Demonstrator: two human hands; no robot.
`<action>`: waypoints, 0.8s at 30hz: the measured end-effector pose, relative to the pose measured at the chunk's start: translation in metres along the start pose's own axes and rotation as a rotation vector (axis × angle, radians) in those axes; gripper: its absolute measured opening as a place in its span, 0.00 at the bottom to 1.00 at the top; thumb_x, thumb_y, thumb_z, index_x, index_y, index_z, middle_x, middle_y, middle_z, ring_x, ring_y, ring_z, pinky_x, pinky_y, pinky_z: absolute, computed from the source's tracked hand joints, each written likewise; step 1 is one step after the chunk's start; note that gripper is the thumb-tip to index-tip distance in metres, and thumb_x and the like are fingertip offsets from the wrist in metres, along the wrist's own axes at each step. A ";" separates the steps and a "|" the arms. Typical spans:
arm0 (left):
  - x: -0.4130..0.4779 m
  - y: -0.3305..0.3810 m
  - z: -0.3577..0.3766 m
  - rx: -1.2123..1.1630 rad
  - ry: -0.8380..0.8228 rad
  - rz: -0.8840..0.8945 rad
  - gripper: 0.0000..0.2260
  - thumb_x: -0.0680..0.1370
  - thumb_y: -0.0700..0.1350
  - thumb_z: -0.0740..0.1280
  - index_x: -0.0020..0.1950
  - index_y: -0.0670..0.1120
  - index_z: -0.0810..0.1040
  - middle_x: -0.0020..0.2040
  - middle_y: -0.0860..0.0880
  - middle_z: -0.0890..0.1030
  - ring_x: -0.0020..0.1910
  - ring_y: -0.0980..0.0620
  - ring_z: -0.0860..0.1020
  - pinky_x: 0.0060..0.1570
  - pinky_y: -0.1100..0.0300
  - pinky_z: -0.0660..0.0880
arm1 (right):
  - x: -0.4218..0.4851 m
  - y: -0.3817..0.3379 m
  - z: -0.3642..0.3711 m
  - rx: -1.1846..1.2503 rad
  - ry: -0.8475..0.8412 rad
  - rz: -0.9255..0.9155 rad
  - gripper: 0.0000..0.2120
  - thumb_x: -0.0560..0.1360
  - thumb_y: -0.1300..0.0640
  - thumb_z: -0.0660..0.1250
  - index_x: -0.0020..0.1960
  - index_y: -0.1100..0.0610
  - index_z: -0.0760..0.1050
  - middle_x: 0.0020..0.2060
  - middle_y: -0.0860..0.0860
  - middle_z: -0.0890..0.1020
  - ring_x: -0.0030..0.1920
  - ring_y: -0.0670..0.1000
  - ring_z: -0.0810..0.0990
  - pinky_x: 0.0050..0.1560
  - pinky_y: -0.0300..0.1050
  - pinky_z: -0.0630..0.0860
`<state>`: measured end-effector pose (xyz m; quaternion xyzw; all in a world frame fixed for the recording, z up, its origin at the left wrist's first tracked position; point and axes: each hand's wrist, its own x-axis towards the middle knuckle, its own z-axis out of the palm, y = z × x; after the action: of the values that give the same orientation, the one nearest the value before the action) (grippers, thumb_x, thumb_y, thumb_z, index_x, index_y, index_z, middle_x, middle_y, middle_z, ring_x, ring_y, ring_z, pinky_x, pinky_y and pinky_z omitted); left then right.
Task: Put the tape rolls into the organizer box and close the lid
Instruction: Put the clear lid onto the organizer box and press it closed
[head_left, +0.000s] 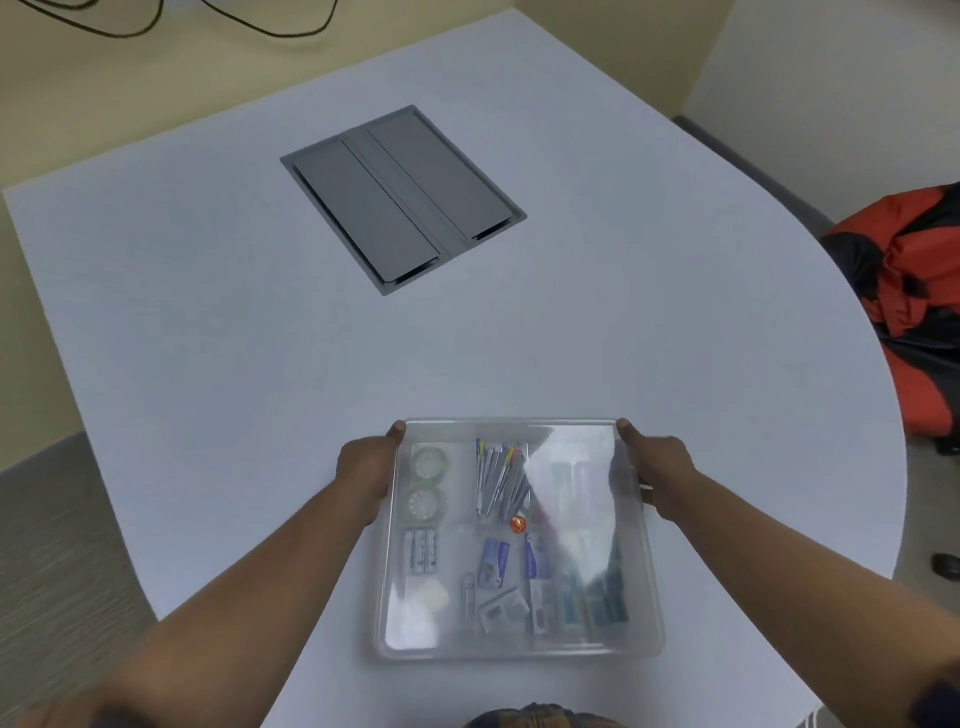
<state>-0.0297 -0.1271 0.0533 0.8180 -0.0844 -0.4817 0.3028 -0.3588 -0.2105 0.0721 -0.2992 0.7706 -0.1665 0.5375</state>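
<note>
I grip the lid (571, 467) on the box (519, 652) with my left hand (366, 470) and right hand (657, 470); two tape rolls (427, 483) lie inside.

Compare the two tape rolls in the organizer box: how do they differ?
The far tape roll lies close to the box's far wall; the near tape roll lies closer to the person, next to the batteries. Otherwise they look alike: both lie flat in the left compartment of the organizer box, under the clear lid.

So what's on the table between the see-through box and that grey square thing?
Nothing: in the head view, only bare white table lies between the organizer box and the grey panel.
</note>
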 end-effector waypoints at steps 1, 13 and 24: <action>-0.001 0.007 0.001 -0.002 0.004 0.014 0.22 0.72 0.61 0.69 0.40 0.41 0.75 0.35 0.44 0.75 0.32 0.45 0.72 0.40 0.55 0.71 | -0.001 -0.005 0.003 0.007 0.014 -0.015 0.31 0.74 0.42 0.69 0.55 0.72 0.73 0.40 0.58 0.75 0.41 0.58 0.74 0.46 0.52 0.75; -0.071 -0.074 -0.047 0.136 -0.311 0.248 0.14 0.75 0.53 0.68 0.38 0.43 0.80 0.36 0.47 0.81 0.37 0.49 0.78 0.43 0.55 0.76 | -0.064 0.075 -0.027 -0.138 -0.152 -0.195 0.09 0.75 0.53 0.71 0.44 0.58 0.83 0.37 0.55 0.84 0.38 0.55 0.81 0.47 0.58 0.81; -0.121 -0.162 -0.060 -0.144 -0.323 0.149 0.10 0.73 0.46 0.71 0.51 0.42 0.83 0.50 0.44 0.85 0.51 0.49 0.83 0.55 0.53 0.78 | -0.122 0.157 -0.043 0.090 -0.266 -0.173 0.06 0.73 0.60 0.74 0.49 0.60 0.84 0.46 0.59 0.86 0.50 0.56 0.84 0.53 0.48 0.81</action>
<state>-0.0673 0.0792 0.0700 0.6978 -0.1574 -0.5878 0.3778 -0.4132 -0.0149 0.0860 -0.3595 0.6558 -0.2051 0.6313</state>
